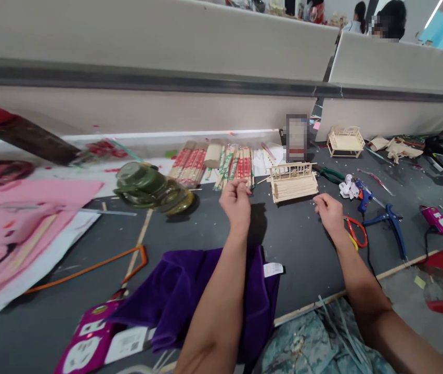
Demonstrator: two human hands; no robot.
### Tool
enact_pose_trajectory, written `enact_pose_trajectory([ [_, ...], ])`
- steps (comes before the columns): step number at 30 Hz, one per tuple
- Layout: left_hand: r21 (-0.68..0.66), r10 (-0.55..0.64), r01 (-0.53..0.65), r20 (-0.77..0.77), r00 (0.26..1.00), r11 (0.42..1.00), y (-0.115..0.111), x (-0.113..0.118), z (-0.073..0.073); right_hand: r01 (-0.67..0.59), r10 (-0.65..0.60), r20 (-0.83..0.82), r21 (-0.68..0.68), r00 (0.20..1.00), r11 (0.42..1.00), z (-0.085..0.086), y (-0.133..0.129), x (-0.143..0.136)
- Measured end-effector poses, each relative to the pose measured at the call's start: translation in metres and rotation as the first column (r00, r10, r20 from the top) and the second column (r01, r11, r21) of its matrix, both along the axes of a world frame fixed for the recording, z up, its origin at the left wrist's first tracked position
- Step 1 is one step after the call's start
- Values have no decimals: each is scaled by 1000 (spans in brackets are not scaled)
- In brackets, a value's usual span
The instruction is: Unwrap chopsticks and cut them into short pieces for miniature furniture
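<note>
My left hand (236, 201) is raised over the dark table, its fingers curled together. Whatever they may hold is too small to make out. Just behind it lie several paper-sleeved packs of chopsticks (246, 165). My right hand (329, 213) is also closed, thumb against fingers, and its contents are hidden. It hovers by the right front corner of a miniature bench (294, 186) built from thin wooden sticks, with a railed back. I cannot tell whether hand and bench touch. Below my left forearm a purple cloth (190, 280) lies crumpled.
Right of the bench are green-handled pliers (328, 174), a blue glue gun (365, 197), a blue clamp (395, 228) and red-handled scissors (357, 232). A second stick bench (345, 142) stands behind. On the left are a green bottle (147, 187), an orange saw frame (89, 271) and pink sheets (69, 200).
</note>
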State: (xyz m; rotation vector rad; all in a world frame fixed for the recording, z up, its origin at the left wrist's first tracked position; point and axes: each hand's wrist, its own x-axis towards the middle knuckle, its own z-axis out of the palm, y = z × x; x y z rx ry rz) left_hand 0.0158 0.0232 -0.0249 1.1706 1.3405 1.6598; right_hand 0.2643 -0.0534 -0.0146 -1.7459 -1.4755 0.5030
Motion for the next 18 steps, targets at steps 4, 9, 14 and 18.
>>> enact_pose_trajectory([
  [4, 121, 164, -174, 90, 982, 977, -6, 2, 20, -47, 45, 80, 30, 996, 998, 9, -15, -18],
  [9, 164, 166, -194, 172, 971, 967, -9, 2, 40, -181, 174, 75, 86, 982, 980, 16, -21, -30],
  [14, 230, 121, -167, 201, 972, 959, -1, -1, 59, -302, 314, -74, 140, 946, 943, 19, -25, -37],
  [18, 316, 114, -177, 208, 972, 932, -7, -2, 78, -572, 573, 73, -29, 816, 819, 28, -36, -45],
])
